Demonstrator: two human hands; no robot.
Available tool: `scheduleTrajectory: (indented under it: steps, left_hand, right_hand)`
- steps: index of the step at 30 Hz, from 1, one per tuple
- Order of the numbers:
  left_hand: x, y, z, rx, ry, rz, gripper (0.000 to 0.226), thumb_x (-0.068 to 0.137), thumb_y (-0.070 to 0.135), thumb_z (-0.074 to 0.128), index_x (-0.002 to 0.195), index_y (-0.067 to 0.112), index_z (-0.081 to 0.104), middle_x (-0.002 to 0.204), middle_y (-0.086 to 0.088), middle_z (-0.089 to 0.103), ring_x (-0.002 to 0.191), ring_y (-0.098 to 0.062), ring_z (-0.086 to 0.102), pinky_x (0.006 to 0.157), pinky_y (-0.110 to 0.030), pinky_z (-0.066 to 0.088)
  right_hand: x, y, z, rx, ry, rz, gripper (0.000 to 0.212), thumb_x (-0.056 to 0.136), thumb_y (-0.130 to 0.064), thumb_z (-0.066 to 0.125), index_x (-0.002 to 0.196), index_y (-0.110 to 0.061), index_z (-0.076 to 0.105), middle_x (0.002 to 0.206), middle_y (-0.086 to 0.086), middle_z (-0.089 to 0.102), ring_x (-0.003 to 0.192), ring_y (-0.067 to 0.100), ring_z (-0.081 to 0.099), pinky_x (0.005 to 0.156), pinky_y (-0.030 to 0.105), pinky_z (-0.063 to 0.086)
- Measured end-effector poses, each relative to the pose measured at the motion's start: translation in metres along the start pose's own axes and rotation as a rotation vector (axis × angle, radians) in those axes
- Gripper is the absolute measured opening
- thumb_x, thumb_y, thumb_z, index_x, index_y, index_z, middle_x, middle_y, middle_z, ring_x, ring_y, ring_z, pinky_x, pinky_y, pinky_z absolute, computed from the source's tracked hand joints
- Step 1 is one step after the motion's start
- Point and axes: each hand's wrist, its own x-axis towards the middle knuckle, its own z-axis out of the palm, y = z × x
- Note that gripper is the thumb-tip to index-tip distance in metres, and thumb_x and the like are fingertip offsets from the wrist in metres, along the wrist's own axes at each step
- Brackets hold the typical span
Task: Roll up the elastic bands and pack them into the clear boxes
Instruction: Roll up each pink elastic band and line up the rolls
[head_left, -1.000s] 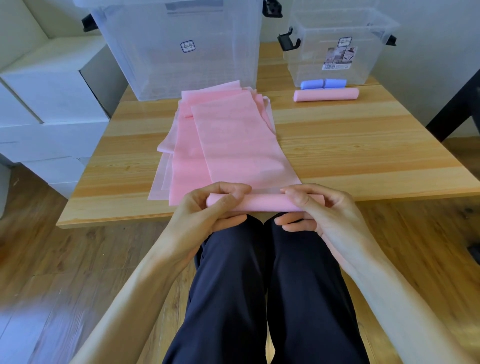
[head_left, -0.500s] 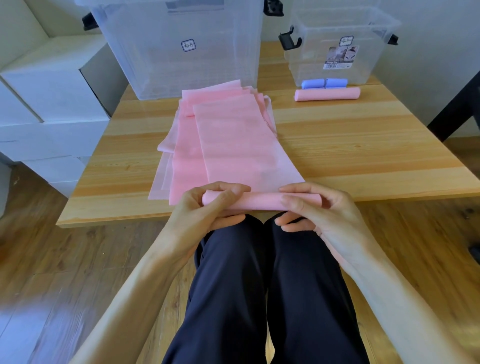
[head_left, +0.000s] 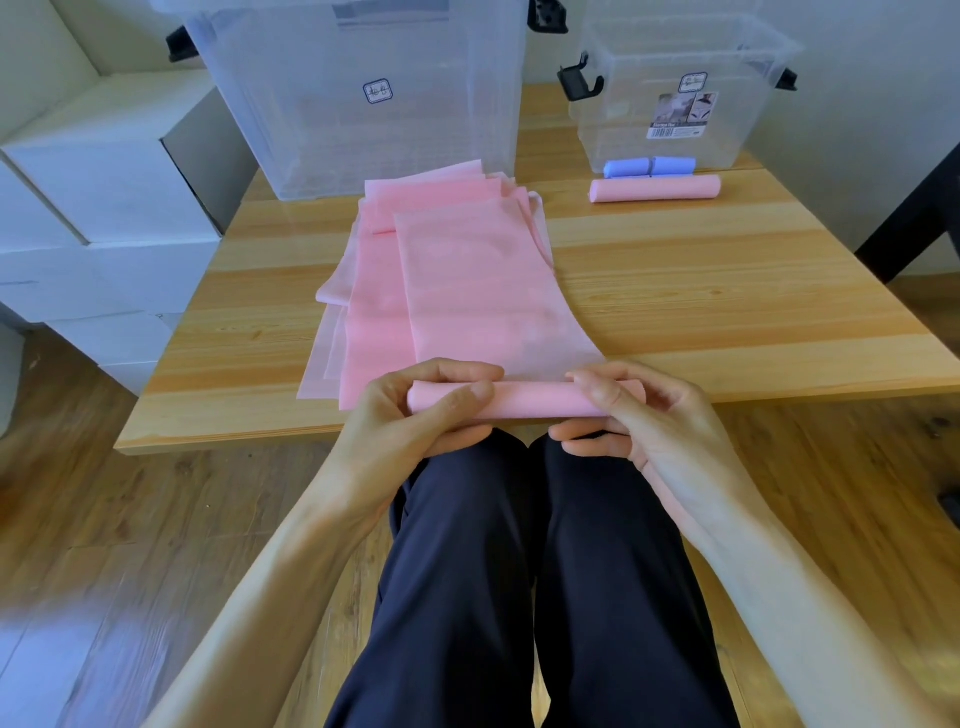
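A pink elastic band (head_left: 483, 291) lies lengthwise on the wooden table (head_left: 727, 291), on top of other flat pink bands. Its near end is wound into a roll (head_left: 530, 400) at the table's front edge. My left hand (head_left: 410, 421) grips the roll's left end, thumb on top. My right hand (head_left: 644, 415) grips the right end, fingers curled over it. A finished pink roll (head_left: 654, 188) and a blue roll (head_left: 649, 167) lie at the back right, in front of the small clear box (head_left: 675, 104). A large clear box (head_left: 358, 93) stands at the back.
White cardboard boxes (head_left: 104, 208) are stacked left of the table. A dark chair leg (head_left: 914, 223) stands at the right edge. My legs in dark trousers (head_left: 519, 571) sit below the table's front edge, over a wooden floor.
The roll has turned a little further up the band and grown slightly thicker. Both hands shifted their fingers on it, staying at the table's front edge.
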Motion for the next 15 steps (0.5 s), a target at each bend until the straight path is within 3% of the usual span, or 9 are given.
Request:
scheduleTrajectory:
  steps: [5,10,15]
  left_hand:
    - [0.0007,-0.0001,-0.0006,0.021,0.022,-0.007,0.025,0.074,0.032,0.069,0.093,0.018,0.078,0.102,0.003,0.076,0.096,-0.015,0.073,0.073,-0.019,0.058]
    - [0.0002,0.0003,-0.0014,0.013,0.016,0.018,0.015,0.073,0.027,0.069,0.083,0.021,0.079,0.100,0.004,0.077,0.096,-0.012,0.072,0.072,-0.017,0.057]
    - [0.0009,-0.0015,-0.0024,0.039,0.037,0.015,0.026,0.076,0.031,0.068,0.096,0.018,0.077,0.105,0.001,0.076,0.099,-0.015,0.072,0.074,-0.019,0.058]
  right_hand:
    - [0.0007,0.0000,0.0016,0.010,-0.006,-0.019,0.020,0.072,-0.024,0.074,0.089,-0.013,0.076,0.077,0.008,0.073,0.071,0.029,0.074,0.062,0.025,0.058]
    - [0.0030,0.0009,0.0024,0.028,-0.002,0.001,0.031,0.070,-0.032,0.074,0.092,-0.011,0.075,0.084,0.006,0.074,0.076,0.032,0.075,0.065,0.028,0.060]
    - [0.0028,0.0004,0.0011,0.021,-0.040,0.001,0.027,0.074,-0.020,0.074,0.098,-0.008,0.074,0.084,0.011,0.074,0.079,0.031,0.075,0.066,0.026,0.059]
